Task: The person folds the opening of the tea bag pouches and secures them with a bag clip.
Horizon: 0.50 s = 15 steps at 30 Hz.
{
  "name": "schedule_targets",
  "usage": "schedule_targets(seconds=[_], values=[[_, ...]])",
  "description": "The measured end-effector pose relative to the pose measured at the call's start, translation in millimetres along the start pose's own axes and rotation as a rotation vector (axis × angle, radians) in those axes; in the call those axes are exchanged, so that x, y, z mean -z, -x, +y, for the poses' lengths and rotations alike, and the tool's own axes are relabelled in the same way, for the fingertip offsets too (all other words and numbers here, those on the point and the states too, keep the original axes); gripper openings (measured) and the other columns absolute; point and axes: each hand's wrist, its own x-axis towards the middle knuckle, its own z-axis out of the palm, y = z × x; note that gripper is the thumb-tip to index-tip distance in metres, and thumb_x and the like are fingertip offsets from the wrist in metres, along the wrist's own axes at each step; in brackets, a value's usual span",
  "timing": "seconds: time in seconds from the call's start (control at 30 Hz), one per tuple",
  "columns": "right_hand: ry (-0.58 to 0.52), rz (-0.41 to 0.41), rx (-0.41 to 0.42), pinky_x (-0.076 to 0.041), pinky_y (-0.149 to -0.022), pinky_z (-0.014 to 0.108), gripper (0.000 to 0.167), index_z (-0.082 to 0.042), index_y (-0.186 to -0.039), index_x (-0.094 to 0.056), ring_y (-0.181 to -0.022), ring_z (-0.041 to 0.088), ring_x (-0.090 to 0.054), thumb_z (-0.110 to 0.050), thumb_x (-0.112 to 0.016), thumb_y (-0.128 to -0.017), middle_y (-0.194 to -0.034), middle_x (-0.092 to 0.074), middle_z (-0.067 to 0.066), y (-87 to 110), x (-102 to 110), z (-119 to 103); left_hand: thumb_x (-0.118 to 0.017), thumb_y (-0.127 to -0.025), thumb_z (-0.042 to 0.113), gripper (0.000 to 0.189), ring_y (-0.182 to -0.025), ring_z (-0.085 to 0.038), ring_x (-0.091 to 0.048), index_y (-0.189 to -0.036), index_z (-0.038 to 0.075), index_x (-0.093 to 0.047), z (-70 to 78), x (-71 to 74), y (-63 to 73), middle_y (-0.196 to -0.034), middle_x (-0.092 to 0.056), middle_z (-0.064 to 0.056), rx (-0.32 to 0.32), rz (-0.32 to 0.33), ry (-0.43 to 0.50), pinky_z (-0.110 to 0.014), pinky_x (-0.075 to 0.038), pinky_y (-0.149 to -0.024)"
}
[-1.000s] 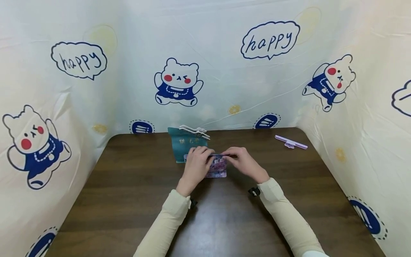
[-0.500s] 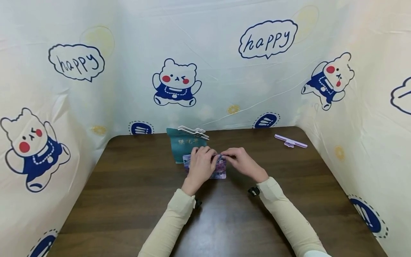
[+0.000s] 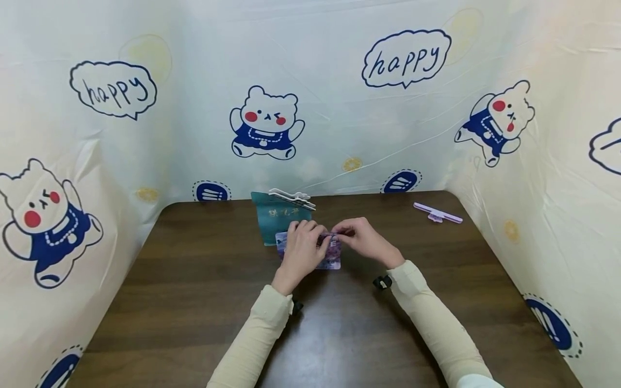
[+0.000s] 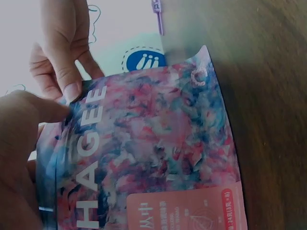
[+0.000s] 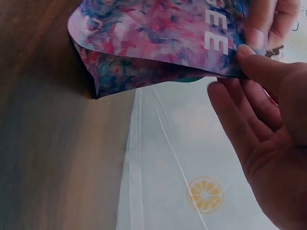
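A pouch (image 3: pixel 332 260) with a pink and blue marbled print stands on the table, white capital letters near its top. My left hand (image 3: pixel 303 247) overlaps its front in the head view and pinches the top edge near the middle. At the top right corner, the thumb and fingertips of my right hand (image 3: pixel 366 241) pinch the same edge. Both hands' thumbs lie close together along the pouch (image 4: pixel 158 124) top in the left wrist view. From the right wrist, the pouch's (image 5: pixel 144 36) folded side gusset shows below its front panel.
Behind the marbled pouch, to the left, stands a teal pouch (image 3: pixel 273 220) with pale clips (image 3: pixel 292 199) across its top. A long purple bag clip (image 3: pixel 437 213) lies at the back right of the wooden table (image 3: pixel 194 302). A printed curtain (image 3: pixel 330 118) surrounds the back and sides.
My left hand has shifted slightly right along the pouch's top, uncovering its left side and coming nearer the right hand. My right hand's fingers have changed position slightly at the corner.
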Motion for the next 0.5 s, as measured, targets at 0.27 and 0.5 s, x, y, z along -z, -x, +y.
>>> schedule_targets(seconds=[0.27,0.5], values=[[-0.059,-0.062,-0.001,-0.058,-0.076,0.031,0.016,-0.006,-0.106,-0.079,-0.089,0.014,-0.070,-0.002,-0.069,-0.095,-0.104,-0.077,0.006,-4.0,4.4,7.2,-0.073,-0.096,0.031,0.018,-0.090,-0.023,-0.061,-0.098,0.014,-0.075,1.6,3.1,0.0,-0.093,-0.071,-0.003,0.020,-0.072,-0.014,-0.046,-0.041,-0.092],[-0.073,-0.097,0.016,-0.058,-0.077,0.030,0.019,-0.005,-0.110,-0.079,-0.089,0.017,-0.071,-0.001,-0.067,-0.096,-0.103,-0.077,0.007,-5.3,7.4,7.8,-0.073,-0.096,0.030,0.015,-0.085,-0.022,-0.060,-0.095,0.015,-0.076,0.8,1.2,-0.8,-0.088,-0.069,-0.002,0.018,-0.055,-0.005,-0.045,-0.040,-0.089]])
